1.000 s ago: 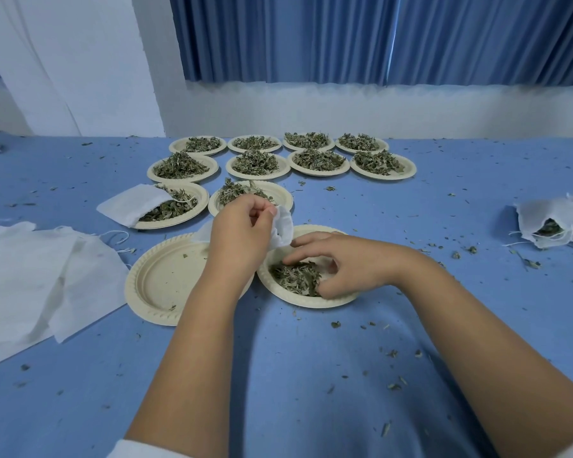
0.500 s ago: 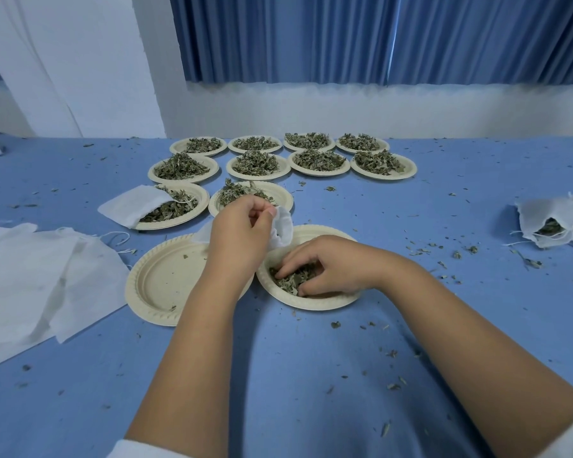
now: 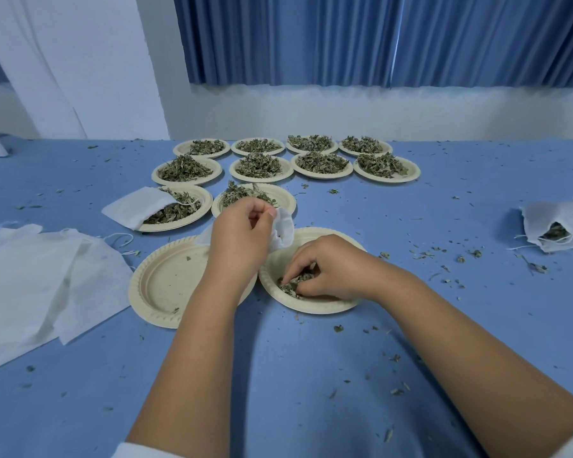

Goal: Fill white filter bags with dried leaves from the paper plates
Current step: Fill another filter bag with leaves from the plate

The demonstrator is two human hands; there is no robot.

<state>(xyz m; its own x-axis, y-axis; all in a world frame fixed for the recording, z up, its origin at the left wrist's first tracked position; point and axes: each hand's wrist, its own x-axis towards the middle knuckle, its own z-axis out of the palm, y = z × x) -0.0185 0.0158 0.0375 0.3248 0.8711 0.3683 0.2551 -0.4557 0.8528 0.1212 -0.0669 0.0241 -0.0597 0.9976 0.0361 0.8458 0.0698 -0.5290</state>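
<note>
1. The right hand (image 3: 328,269) has its fingers curled down into a small heap of dried leaves (image 3: 291,285) and grips a clump of them.
2. Those leaves lie in the near plate (image 3: 311,307), right in front of the person.
3. The left hand (image 3: 242,239) pinches the top of a white filter bag (image 3: 283,231) between thumb and fingers. The bag hangs over that plate's far left rim.
4. Just to the left sits a second plate (image 3: 159,285) holding only a few crumbs.
5. Further left lies a pile of flat bags (image 3: 40,276). Behind it, a spare bag (image 3: 136,208) rests across a leaf-filled plate (image 3: 201,216).
6. Rows of heaped plates (image 3: 321,161) stand beyond.
7. Filled bags (image 3: 556,226) lie far right on the blue table (image 3: 295,375), which is strewn with leaf bits.
</note>
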